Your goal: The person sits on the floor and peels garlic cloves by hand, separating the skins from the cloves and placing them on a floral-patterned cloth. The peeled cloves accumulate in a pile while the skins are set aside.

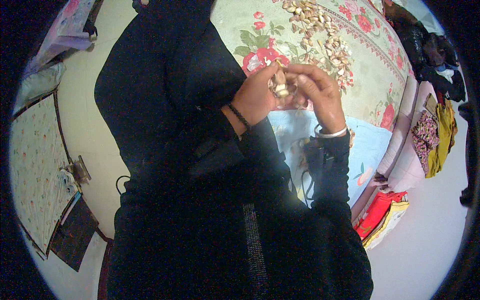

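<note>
My left hand (257,95), with a black beaded band at its wrist, holds several garlic cloves (280,88), some pale and some in brownish skin. Its thumb and fingers curl around them. My right hand (324,93), wearing a white bangle, meets it from the right, thumb and fingertips at the same cloves. Its palm side is partly hidden. Beyond the hands, many loose cloves and bits of skin (337,52) lie scattered on a floral cloth (367,67). A light blue cloth (369,146) lies under my right forearm.
Pink rolled bedding or cushions (410,165) border the cloth on the right. Beside them are a patterned cloth (425,133), a mustard cloth (443,138) and a red folded packet or cloth (378,213). A dark clothed shape is at upper right. A floral-covered surface (37,146) stands left.
</note>
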### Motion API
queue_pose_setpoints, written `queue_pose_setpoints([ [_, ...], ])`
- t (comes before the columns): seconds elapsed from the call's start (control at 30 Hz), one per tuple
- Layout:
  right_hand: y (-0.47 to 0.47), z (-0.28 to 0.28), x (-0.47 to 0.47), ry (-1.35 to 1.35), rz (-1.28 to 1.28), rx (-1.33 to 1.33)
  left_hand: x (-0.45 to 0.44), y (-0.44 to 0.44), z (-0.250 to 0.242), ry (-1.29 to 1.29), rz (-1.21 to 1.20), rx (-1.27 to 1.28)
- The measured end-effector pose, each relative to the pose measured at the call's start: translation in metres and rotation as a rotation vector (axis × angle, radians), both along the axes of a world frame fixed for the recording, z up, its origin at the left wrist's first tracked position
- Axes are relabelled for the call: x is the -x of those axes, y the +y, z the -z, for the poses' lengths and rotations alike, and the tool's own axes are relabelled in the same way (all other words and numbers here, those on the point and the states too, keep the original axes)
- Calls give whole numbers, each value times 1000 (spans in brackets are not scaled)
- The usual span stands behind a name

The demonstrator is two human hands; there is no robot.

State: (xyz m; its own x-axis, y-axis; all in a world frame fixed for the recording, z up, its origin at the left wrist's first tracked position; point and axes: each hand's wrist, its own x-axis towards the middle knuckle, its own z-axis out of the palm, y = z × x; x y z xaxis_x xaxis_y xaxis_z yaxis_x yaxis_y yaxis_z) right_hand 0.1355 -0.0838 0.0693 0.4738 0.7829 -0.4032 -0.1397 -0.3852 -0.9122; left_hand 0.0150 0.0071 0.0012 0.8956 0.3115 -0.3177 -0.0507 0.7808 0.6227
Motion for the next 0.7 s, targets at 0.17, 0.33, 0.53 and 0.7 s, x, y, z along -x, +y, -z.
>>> queue_pose_setpoints([
  [0.17, -6, 49, -57, -356, 306, 102, 0, 1, -3, 96, -2, 339],
  [0.33, 21, 112, -106, -709, 318, 197, 1, 4, -6, 111, 81, 347],
  [0.53, 47, 123, -117, -1064, -55, 434, 1, 7, -6, 96, 42, 565],
  [0.7, 32, 115, -111, -1057, -146, 423, 0, 4, -10, 126, 12, 427],
])
